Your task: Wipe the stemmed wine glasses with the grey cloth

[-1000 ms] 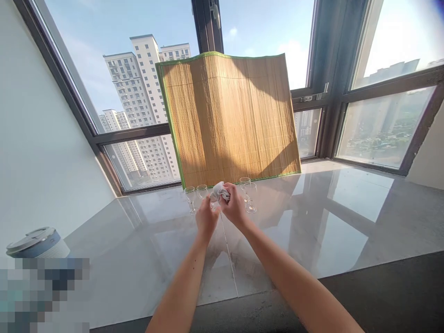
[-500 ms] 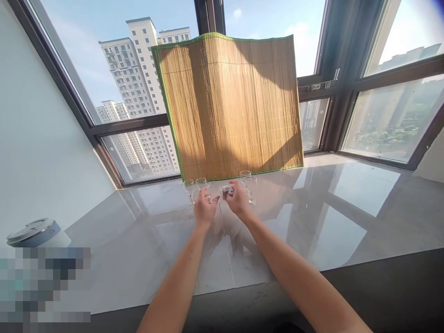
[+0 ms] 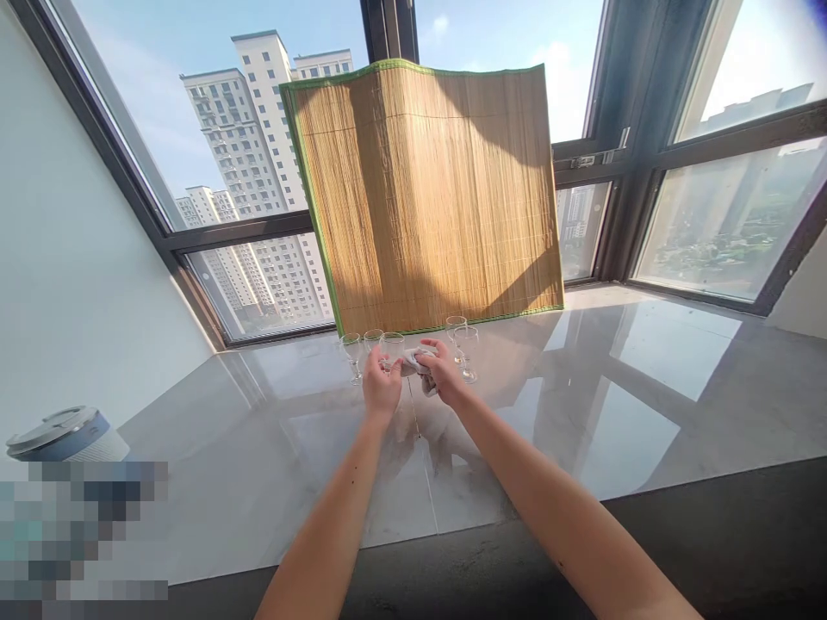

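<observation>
My left hand [image 3: 382, 383] is closed around a clear stemmed glass [image 3: 392, 342], whose lower part is hidden by the fingers. In my right hand [image 3: 444, 370] is a crumpled whitish cloth [image 3: 423, 366], pressed up against the side of that glass. Beyond my left hand stand two more stemmed glasses, one at the outer left [image 3: 351, 349] and one behind the fingers [image 3: 373, 337]. Just right of my right hand are another two, a front glass [image 3: 466, 349] and a rear glass [image 3: 456, 327], both upright on the glossy sill.
A bamboo mat [image 3: 426, 198] with green edging leans against the window behind the glasses. At the left stands a lidded cup [image 3: 68, 435] beside a blurred-out patch. The grey tiled sill [image 3: 258, 491] ends at a front edge near my forearms.
The glass in my left hand has turned more upright. My right hand's cloth has moved against it and now hangs lower and more spread out.
</observation>
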Available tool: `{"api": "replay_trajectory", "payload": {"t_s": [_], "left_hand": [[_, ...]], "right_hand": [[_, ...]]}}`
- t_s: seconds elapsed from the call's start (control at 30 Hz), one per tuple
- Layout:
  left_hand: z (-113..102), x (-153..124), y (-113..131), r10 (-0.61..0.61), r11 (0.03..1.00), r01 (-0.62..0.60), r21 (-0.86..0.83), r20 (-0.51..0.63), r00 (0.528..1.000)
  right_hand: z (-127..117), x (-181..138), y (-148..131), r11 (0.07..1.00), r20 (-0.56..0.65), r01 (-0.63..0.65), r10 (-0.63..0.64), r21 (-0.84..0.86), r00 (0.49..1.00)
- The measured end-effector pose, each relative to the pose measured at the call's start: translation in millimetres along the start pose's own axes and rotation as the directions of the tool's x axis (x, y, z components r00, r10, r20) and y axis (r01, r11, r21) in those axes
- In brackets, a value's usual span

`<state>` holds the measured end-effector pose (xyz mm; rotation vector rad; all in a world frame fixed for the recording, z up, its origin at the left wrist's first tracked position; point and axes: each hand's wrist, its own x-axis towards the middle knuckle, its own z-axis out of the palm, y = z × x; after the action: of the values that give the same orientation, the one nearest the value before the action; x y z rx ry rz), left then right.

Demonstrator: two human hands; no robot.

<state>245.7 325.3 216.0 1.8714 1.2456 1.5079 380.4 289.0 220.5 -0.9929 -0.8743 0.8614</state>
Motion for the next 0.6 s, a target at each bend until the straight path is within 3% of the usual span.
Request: {"api": "replay_trajectory", "payload": {"t_s": [0.17,0.37,0.47,0.6], "left_hand": [[-0.8,-0.1,-3.3,-0.004,0.998,0.004,0.061,0.000,1.000],[-3.7,-2.1,-2.5,0.131,0.958,-0.140,0.250,0.054,0.990],[-3.3,-3.7,-0.6,0.169,0.944,-0.211,0.253,0.175,0.970],[-2.0,-5.2,0.1,0.201,0.957,-0.241,0.160,0.234,0.951]], "right_hand": [[-3.2,1.1,-4.7,0.991,-0.087,0.130,-0.128,0.018,0.988],[-0.3,-2.5,-8.1,0.914,-0.063,0.353,-0.371,-0.199,0.927],[-0.5,-2.6,-6.9,0.894,-0.033,0.353,-0.376,-0.276,0.926],[-5.7,2.3,-5.0,0.923,-0.086,0.200,-0.240,-0.329,0.967]]}}
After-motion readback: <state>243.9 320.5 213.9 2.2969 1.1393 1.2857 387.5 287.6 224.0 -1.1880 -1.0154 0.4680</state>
